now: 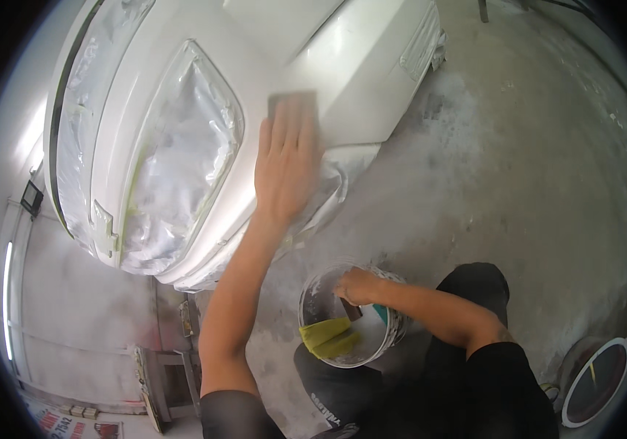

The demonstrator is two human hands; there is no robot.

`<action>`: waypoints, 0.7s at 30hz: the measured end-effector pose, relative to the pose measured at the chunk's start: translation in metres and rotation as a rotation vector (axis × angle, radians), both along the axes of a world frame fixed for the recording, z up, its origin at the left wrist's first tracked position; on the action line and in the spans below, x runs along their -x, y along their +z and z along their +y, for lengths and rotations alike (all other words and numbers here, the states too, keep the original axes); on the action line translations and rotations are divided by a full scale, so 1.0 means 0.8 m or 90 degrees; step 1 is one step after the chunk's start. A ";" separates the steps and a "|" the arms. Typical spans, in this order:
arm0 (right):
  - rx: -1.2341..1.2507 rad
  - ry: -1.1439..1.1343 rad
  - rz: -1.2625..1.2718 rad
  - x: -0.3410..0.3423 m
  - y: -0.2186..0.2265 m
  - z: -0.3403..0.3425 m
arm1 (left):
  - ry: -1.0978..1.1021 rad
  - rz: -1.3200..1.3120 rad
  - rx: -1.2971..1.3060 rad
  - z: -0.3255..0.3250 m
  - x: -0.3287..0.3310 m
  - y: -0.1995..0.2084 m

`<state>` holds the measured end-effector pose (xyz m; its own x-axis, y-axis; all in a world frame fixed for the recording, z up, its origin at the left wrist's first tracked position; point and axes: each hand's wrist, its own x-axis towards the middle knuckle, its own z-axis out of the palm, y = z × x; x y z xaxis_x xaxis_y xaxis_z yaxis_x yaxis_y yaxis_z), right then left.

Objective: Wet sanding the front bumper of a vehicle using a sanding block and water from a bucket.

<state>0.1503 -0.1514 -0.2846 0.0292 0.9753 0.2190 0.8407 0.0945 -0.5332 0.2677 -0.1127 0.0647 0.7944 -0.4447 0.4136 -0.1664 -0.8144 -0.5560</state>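
My left hand [286,161] lies with straight fingers over a dark grey sanding sheet [281,96], pressing it against a white car body panel [361,80]. The sheet's edges stick out past the fingertips. My right hand [358,286] reaches over a white bucket [312,282] between my knees, fingers closed on a flat dark brown piece [351,310]. What that piece is, I cannot tell. A yellow-green cloth [326,337] hangs over the bucket's near left rim. Some teal thing [381,313] shows inside, partly hidden by my right forearm.
Crinkled plastic film [174,161] is taped over a lamp opening in the car. More film [339,175] hangs at its lower edge. Grey concrete floor [540,190] stretches to the right. A round white-rimmed container [595,384] stands at lower right, a metal frame [174,380] at lower left.
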 end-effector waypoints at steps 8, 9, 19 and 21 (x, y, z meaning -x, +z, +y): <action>-0.073 -0.021 0.047 0.007 0.016 -0.003 | -0.095 -0.037 0.079 -0.046 -0.102 0.020; -0.069 -0.019 0.044 0.007 0.015 -0.003 | -0.093 -0.041 0.083 -0.054 -0.128 0.022; -0.120 0.011 0.089 -0.001 -0.001 -0.005 | -0.037 -0.053 0.040 -0.054 -0.099 0.009; -0.114 0.027 0.088 0.008 0.019 -0.003 | -0.094 -0.063 0.072 -0.066 -0.170 0.040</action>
<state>0.1436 -0.1542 -0.2697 0.0298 0.9225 0.3848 0.7544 0.2318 -0.6142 0.4034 -0.1653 0.0970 0.6773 -0.4992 0.5404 -0.2376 -0.8436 -0.4815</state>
